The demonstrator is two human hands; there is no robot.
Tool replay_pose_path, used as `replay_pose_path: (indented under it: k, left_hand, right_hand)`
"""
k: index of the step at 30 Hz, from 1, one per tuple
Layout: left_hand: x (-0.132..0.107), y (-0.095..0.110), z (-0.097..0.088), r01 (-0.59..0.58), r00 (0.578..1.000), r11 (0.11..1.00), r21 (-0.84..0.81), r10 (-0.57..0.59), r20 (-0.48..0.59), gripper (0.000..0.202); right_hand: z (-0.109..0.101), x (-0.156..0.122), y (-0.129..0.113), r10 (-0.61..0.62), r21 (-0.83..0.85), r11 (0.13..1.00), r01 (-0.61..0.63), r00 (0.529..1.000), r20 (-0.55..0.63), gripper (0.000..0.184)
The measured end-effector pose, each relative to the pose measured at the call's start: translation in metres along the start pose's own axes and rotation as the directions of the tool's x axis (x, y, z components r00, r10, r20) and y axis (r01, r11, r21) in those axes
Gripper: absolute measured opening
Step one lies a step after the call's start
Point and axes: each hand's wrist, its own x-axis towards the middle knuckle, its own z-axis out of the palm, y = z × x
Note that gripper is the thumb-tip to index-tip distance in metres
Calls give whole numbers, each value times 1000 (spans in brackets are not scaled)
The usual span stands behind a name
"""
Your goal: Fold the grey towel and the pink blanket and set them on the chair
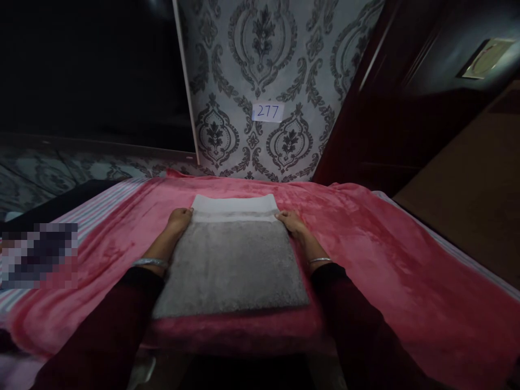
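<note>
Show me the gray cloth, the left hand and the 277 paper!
Gray cloth point(235, 262), head view: middle of its gray part.
Left hand point(180, 221), head view: its back.
277 paper point(268, 112), head view: its middle.

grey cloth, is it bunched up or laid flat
Laid flat: the grey cloth forms a smooth panel on the pink blanket. Whether it is folded double, I cannot tell.
</note>
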Motion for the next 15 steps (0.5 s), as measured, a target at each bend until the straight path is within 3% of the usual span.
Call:
replay_pose_path:
  k: [4, 8, 15]
  left_hand:
    - [-11, 3, 2, -42, 997, 979, 201, 53, -52, 37]
    - [-14, 8, 3, -27, 1000, 902, 431, 23, 14, 42]
    - [-12, 7, -5, -55, 996, 898, 436, 16, 92, 48]
  right_hand:
    - [8, 4, 5, -47, -145, 989, 24, 987, -152, 15]
    - [12, 7, 10, -75, -267, 964, 17, 975, -211, 13]
    - [5, 2, 14, -118, -309, 949, 66, 981, -153, 22]
